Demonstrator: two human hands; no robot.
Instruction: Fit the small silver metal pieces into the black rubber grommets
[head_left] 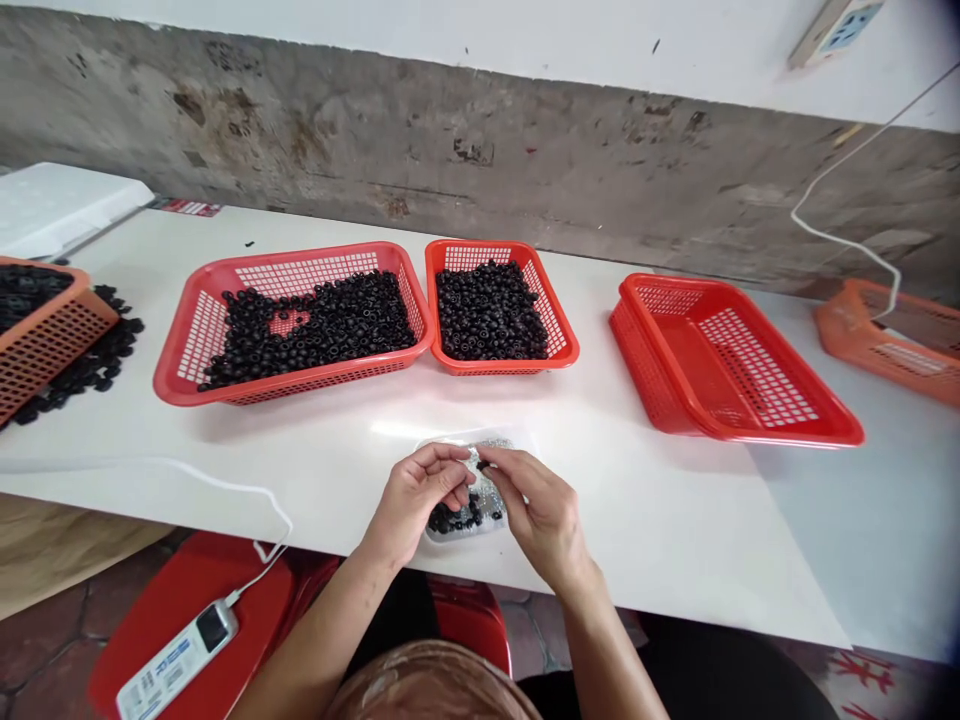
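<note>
My left hand (421, 492) and my right hand (541, 508) meet above a shallow clear plastic container (469, 534) near the table's front edge. Between my right thumb and forefinger is a small black ring-like part (484, 466). The left fingers are pinched together close to it; whatever they hold is too small to name. Loose black parts (454, 517) lie in the container's near side, and tiny shiny pieces (496, 443) in its far side, partly covered by my hands.
Two red baskets, a wide one (169, 372) and a smaller one (564, 352), hold many black rings. Another red basket (739, 432) stands right, an orange one (930, 365) beyond. Black pieces (97, 355) spill beside the left orange basket (52, 345). A white cable (217, 482) runs to a power bank (180, 655).
</note>
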